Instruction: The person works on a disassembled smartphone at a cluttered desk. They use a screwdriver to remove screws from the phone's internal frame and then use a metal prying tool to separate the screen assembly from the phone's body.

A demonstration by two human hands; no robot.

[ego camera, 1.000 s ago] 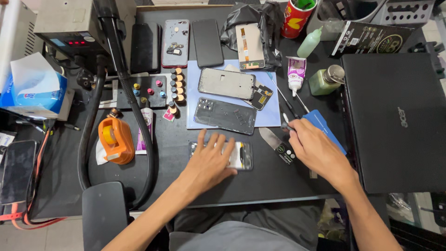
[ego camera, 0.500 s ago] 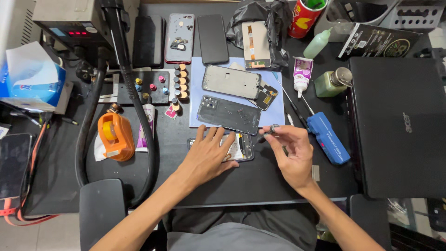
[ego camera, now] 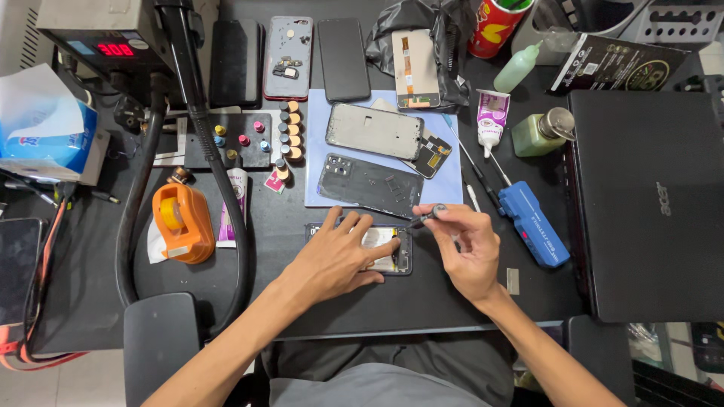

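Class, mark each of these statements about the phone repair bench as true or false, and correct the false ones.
1. The left hand lies flat on the opened phone. True.
2. The right hand holds a small screwdriver by its tip end near the phone. True.
3. The laptop is open and switched on. False: its lid is closed.
4. The orange tape dispenser sits to the right of the hands. False: it sits to their left.
5. A blue tool case lies between the right hand and the laptop. True.
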